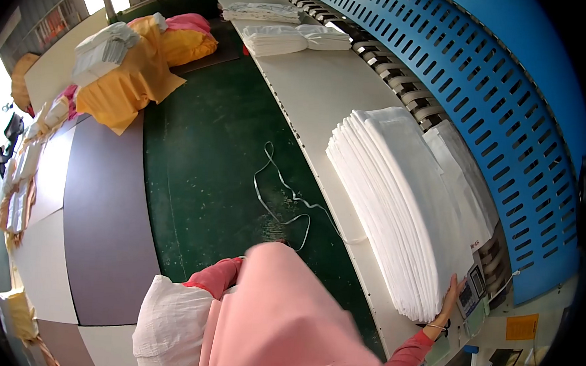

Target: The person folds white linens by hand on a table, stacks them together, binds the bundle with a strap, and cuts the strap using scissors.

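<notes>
A tall stack of folded white cloth point(392, 202) lies along the pale table point(312, 93) on my right. My right hand point(448, 303) rests against the stack's near end, fingers stretched out along the fabric and not wrapped round it. Close by that hand is a calculator point(467, 302), and a dark looped item lies by the wrist, too small to name. My left forearm point(217, 277), in a red sleeve with a white sleeve cover, bends behind the pink garment point(291, 317) on my front. The left hand itself is hidden there.
A blue slotted machine panel point(472, 107) borders the table's far side. Smaller white cloth stacks point(275, 40) sit at its far end. A white strap point(260, 188) trails over the green floor point(201, 144). Yellow cloth point(128, 72) covers a pile at the far left.
</notes>
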Tool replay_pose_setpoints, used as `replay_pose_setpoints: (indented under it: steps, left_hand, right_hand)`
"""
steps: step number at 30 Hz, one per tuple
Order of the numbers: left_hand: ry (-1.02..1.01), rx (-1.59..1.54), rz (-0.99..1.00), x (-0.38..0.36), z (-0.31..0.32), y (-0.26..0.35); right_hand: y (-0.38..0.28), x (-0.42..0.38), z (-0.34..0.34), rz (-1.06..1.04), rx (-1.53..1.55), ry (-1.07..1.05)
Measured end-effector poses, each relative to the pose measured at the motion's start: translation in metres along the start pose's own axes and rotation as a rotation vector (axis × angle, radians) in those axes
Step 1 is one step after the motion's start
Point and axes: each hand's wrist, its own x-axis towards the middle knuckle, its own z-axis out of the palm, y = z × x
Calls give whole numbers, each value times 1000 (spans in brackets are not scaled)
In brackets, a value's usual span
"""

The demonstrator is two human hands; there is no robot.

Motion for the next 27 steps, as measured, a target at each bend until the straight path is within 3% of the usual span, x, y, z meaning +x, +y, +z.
replay_pose_setpoints:
  steps: [4,6,14,18,27]
  left_hand:
    - [-9,46,56,4,1,-2]
    - [-5,69,89,18,5,-8]
    - [-44,34,27,48,13,-15]
    - [98,41,87,25,14,-3]
    - [114,-131,101,1,16,-3]
  right_hand:
    - [0,-3,4,-69,75,6]
    - [-4,-4,2,-5,57,-9]
    - [1,-7,5,-9,304,-84]
    - [-23,-29,18,-63,149,-96]
    - [-115,-119,39,-426,-289,-57]
